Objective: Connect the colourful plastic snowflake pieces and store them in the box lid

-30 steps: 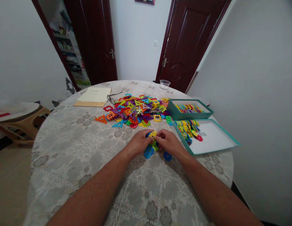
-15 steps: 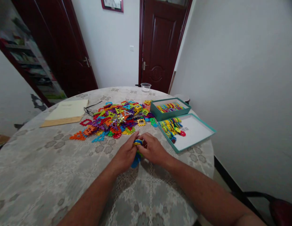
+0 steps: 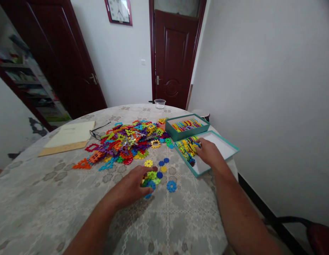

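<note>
On the table in front of me lies a small group of flower-shaped plastic discs (image 3: 152, 175) in yellow, green, blue and brown. My left hand (image 3: 134, 182) rests at their left side, thumb and fingers apart, touching or just over them. A loose blue disc (image 3: 171, 186) lies to the right of the group. My right hand (image 3: 208, 151) reaches into the shallow box lid (image 3: 220, 163), its fingers closed on a small blue and yellow stack of discs (image 3: 197, 145), partly hidden. Beside those fingers, rows of stacked yellow, green and blue discs (image 3: 185, 146) line the lid's left side.
A big pile of colourful interlocking pieces (image 3: 127, 141) covers the table's middle. Behind the lid stands a green box (image 3: 180, 134) with rows of stacked discs. Eyeglasses (image 3: 95, 134), a paper pad (image 3: 69, 134) and a clear plastic bowl (image 3: 160, 103) lie farther off.
My hands have come apart. The right one has carried the blue and yellow stack rightward into the lid; the left has moved slightly left, uncovering the loose discs. The view has tilted up.
</note>
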A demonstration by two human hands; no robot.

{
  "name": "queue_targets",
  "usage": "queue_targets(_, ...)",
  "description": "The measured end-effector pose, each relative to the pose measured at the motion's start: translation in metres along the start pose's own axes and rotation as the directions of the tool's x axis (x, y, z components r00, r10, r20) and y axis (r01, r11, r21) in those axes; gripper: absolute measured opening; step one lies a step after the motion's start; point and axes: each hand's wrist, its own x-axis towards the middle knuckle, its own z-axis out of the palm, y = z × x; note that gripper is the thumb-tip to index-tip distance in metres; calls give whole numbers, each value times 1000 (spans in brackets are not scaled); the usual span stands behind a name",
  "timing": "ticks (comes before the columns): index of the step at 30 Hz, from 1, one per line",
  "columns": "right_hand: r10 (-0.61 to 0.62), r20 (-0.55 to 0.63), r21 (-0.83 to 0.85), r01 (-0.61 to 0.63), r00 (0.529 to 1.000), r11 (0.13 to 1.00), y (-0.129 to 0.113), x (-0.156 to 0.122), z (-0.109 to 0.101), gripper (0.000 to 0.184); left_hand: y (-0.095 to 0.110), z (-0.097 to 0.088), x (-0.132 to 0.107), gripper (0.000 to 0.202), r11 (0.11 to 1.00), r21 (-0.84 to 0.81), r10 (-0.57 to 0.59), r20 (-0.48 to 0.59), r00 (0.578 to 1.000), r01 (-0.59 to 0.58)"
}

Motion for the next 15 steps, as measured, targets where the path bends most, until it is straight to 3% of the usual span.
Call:
queue_targets(4,16,161,-108,2,987,994,11,4,16,31,-1,-1,-5,75,987,149,-59,15,998,56)
queue_targets(7,13,187,-99,5,982,995,6,3,19,28,2,1,-5,67,977,191,-95,13,995,91)
queue_targets(15,-11,255,-53,25,967,998,7,6,22,25,-5,8,2,60,975,213,-45,-57,997,57)
